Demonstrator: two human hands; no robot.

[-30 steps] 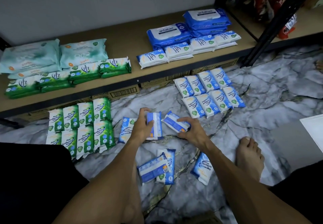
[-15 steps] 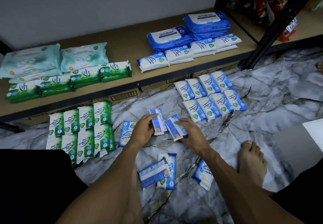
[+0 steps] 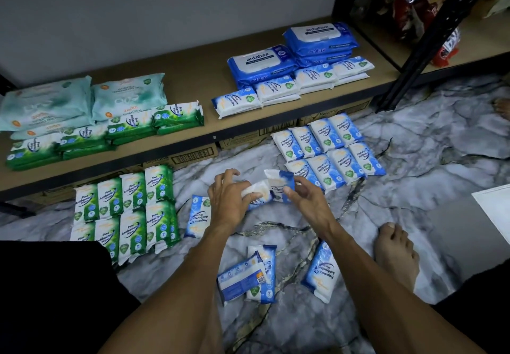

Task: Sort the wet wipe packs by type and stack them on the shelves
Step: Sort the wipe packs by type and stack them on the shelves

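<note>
Blue packs [image 3: 278, 182] gripped between green rows [image 3: 132, 202], blue rows [image 3: 331, 155].

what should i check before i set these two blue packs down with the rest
1. Left hand grip on first blue pack: ok, thumb and fingers curl round it.
2. Right hand grip on second blue pack: ok, pinched.
3. Held packs match the blue floor group: cannot tell, labels blurred; colours agree.
4. That group in neat rows: ok.
5. All loose blue packs gathered: not ok, four lie scattered on the floor.
6. Kept apart from green floor group: ok.
</note>
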